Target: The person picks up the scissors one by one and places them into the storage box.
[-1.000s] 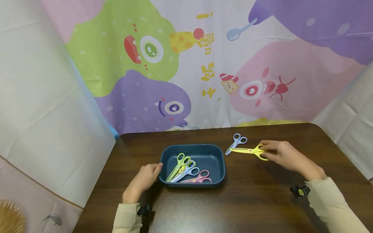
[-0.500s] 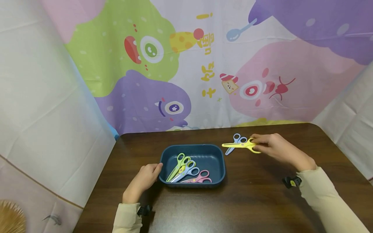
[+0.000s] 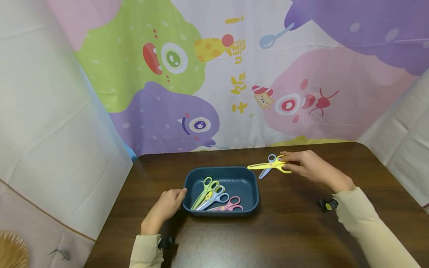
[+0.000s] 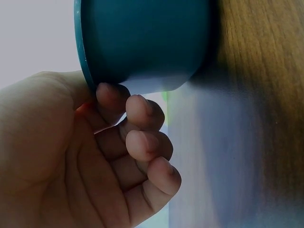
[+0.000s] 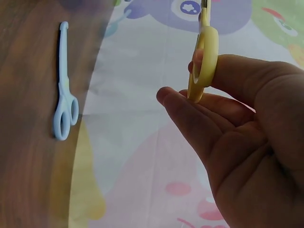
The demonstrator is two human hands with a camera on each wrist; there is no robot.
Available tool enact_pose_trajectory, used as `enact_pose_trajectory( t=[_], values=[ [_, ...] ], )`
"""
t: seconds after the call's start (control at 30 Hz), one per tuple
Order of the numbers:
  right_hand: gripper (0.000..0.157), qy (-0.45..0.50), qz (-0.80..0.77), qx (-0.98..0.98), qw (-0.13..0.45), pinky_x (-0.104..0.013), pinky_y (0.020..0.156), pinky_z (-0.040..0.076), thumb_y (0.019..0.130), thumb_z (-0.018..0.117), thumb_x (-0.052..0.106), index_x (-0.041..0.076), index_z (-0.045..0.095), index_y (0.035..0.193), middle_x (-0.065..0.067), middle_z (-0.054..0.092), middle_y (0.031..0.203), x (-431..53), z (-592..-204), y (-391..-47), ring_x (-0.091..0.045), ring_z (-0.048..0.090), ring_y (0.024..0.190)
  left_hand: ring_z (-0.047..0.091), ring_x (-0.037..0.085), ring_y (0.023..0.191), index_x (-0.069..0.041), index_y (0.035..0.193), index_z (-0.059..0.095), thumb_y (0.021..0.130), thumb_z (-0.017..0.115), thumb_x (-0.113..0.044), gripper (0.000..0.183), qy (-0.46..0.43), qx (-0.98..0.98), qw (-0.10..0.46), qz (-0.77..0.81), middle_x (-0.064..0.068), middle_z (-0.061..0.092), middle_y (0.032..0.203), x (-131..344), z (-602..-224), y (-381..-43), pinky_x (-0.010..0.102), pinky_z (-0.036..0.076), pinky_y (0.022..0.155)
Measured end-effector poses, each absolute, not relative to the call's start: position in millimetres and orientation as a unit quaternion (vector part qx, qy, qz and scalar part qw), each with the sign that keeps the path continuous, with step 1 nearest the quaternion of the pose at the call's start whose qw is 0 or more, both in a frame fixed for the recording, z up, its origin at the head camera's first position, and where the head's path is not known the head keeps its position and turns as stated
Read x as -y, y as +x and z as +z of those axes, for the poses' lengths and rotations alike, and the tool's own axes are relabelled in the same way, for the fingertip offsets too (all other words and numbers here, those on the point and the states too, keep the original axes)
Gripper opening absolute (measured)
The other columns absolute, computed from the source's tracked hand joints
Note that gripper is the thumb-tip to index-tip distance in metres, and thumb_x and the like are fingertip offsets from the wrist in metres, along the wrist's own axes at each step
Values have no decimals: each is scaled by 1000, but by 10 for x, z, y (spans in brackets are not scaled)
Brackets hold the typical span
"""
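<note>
My right hand pinches a pair of yellow scissors by the handle loops, blades pointing left, their tip at the far right corner of the dark blue tray. Below them on the table lies a pair of blue scissors, partly covered by the yellow pair in the head view. With thumb and curled fingertips, my left hand grips the tray's left rim. Inside the tray lie green scissors, light blue scissors and pink scissors. A yellow piece shows between the green and light blue pairs.
The dark wooden table ends at a printed cartoon curtain behind the tray. White cloth hangs along the left side. A bristly tan object stands at the lower left corner.
My right hand has moved left with the yellow scissors, from beside the blue scissors to over them, tip reaching the tray's corner. My left hand stays on the rim.
</note>
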State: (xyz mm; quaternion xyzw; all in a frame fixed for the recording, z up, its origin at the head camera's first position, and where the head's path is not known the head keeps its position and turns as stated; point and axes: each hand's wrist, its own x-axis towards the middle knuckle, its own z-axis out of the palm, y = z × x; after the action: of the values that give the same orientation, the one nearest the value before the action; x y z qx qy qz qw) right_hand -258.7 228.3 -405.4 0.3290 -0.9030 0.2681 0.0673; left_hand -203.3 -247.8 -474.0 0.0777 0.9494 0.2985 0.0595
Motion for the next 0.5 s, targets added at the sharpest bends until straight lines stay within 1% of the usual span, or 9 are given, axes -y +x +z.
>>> enact_pose_trajectory(
  t=[0.1,0.17,0.27,0.37,0.43,0.5],
  values=[
    [22,326,270,904,67,-40,83,58,92,76,10,5,78,113,-24,68,129,-2251,-4039,-2595,-38,69,117,47,13,55,-12,70,51,111,44,-29,46,77,-950,58,298,-1,49,58,2477,-4740,-2037,30,39,61],
    [20,327,270,903,66,-47,87,58,92,77,10,4,78,112,-25,69,128,-2223,-4034,-2610,-39,69,116,47,13,55,-12,69,51,111,44,-29,46,76,-950,57,296,-1,49,58,2477,-4742,-2040,30,39,61],
    [21,326,274,903,62,-51,89,57,92,77,10,3,78,111,-25,69,126,-2178,-4042,-2639,-40,70,115,47,13,55,-12,69,52,111,45,-29,46,75,-951,56,295,-1,49,58,2477,-4743,-2040,30,39,60],
    [20,324,276,903,58,-48,87,58,92,77,10,4,78,111,-25,69,126,-2121,-4043,-2669,-39,70,116,47,14,55,-11,70,52,111,45,-28,46,73,-950,60,298,-1,49,58,2475,-4740,-2034,30,39,60],
    [20,321,277,904,54,-41,81,58,92,77,10,4,78,111,-25,69,127,-2083,-4041,-2685,-38,70,115,47,14,55,-11,70,51,112,45,-28,46,72,-949,62,300,0,49,58,2474,-4738,-2031,31,39,60],
    [21,319,275,906,48,-34,74,56,93,77,11,5,78,112,-25,68,129,-2046,-4029,-2698,-36,71,113,46,14,55,-11,70,51,112,45,-28,45,73,-948,64,302,0,48,58,2472,-4732,-2026,31,39,60]
  ],
)
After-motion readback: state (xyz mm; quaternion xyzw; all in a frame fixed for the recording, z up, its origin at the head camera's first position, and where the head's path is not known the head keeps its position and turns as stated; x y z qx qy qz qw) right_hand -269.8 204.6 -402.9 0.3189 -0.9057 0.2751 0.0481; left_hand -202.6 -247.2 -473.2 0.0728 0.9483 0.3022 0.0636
